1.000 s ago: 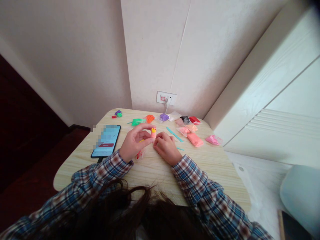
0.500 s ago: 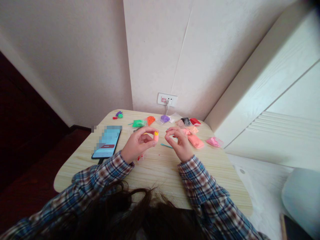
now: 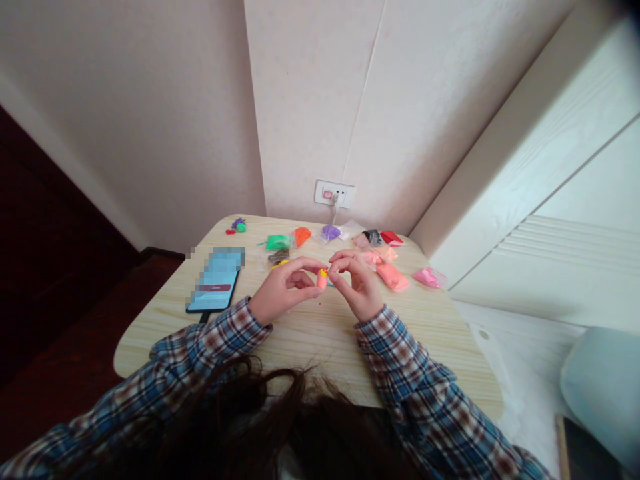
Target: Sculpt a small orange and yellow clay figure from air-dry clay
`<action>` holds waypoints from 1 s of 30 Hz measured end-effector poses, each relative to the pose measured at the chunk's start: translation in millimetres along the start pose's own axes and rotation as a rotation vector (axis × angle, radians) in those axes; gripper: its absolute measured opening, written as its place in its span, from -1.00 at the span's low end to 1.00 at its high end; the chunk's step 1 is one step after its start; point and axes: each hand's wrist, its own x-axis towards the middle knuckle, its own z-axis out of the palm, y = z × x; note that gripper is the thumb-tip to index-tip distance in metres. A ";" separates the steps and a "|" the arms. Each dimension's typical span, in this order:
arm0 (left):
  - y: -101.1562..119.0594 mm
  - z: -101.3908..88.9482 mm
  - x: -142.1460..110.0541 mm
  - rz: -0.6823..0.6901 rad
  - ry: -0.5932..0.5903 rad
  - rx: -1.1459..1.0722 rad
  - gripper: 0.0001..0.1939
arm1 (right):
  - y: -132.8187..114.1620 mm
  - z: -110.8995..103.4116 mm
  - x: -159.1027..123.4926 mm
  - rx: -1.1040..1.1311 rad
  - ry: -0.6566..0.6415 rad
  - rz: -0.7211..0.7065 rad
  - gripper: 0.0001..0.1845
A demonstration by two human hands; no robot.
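Between the thumb and forefinger of my left hand is a small clay figure, pink below with a yellow top. It is held upright above the table. My right hand is closed in a pinch, its fingertips right at the figure's yellow top. Whatever those fingertips hold, if anything, is too small to make out. A tiny red speck lies on the table below the hands. Part of a blue modelling tool shows behind the fingers.
Bags of coloured clay lie along the back of the wooden table, among them green, purple and salmon. A phone rests at the left. Small purple, green and red clay pieces sit in the far left corner.
My right hand moved away from the figure, rose into a pinch, then came back to its top. My left hand shifted slightly right and down with the figure.
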 end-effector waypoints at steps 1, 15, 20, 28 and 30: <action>0.1 0.2 0.0 0.002 0.001 -0.005 -0.62 | 0.0 -0.1 -0.1 0.004 -0.002 -0.001 -0.94; -1.5 0.4 0.3 0.034 0.004 0.001 -0.65 | -0.5 0.8 -0.9 -0.006 -0.006 -0.040 -0.98; -1.3 0.5 0.4 0.049 -0.002 0.032 -0.66 | 0.9 1.5 -1.1 0.016 -0.005 -0.049 -0.96; -0.2 1.3 -0.3 0.068 -0.004 0.097 -0.67 | 0.9 2.0 -1.3 0.051 -0.026 -0.008 -0.91; 0.8 1.3 -0.6 0.072 -0.005 0.120 -0.68 | 0.3 1.5 -1.2 0.068 -0.031 0.010 -0.90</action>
